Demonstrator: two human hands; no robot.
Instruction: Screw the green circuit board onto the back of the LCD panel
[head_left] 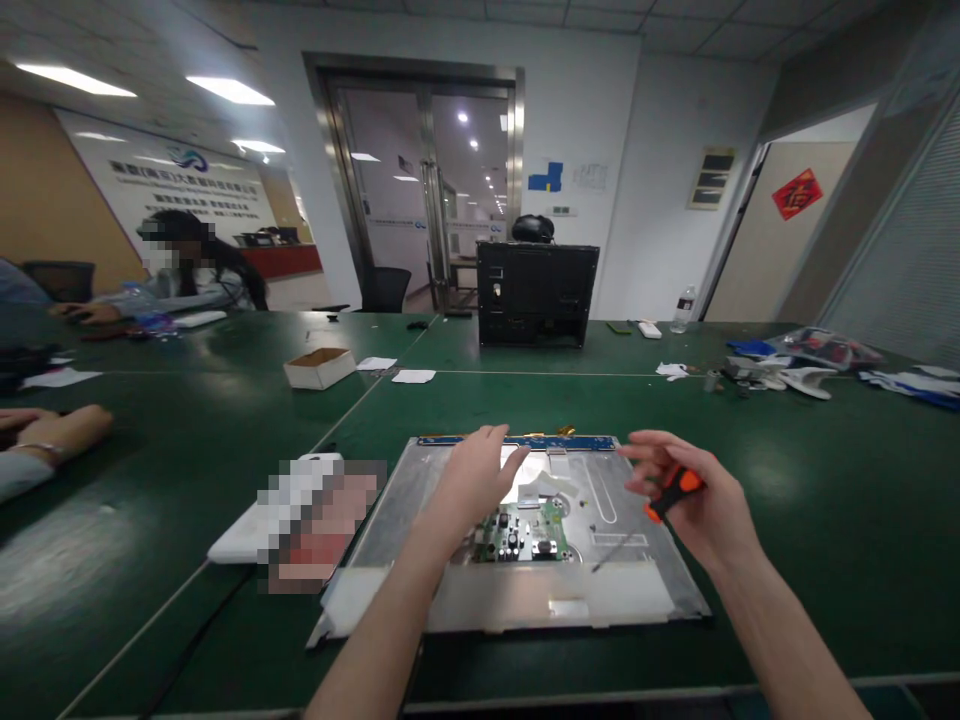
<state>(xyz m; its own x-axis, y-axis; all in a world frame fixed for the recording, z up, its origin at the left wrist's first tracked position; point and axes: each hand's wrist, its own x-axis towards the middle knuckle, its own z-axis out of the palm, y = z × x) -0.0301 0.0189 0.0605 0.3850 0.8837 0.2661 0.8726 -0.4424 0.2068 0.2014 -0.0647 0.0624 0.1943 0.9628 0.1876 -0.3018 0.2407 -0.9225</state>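
A flat metal display panel (634, 590) lies on the green table in front of me. A green circuit board (551, 520) sits at its middle, and a narrow blue circuit strip (596, 443) runs along its far edge. My left hand (476, 475) is over the left and middle part of the panel, fingers stretched out and holding nothing. My right hand (709, 500) grips a screwdriver (679, 492) by its orange and black handle. The thin shaft slants down-left over the panel, its tip near the front right of the circuit board, and I cannot tell whether it touches.
Left of the panel lie a white device (240, 530) and a blurred-out item. Farther off stand a small open box (322, 370), a black monitor-like unit (536, 295) and a bottle (683, 310). Bags and parts (821, 350) lie far right. Other people sit at left.
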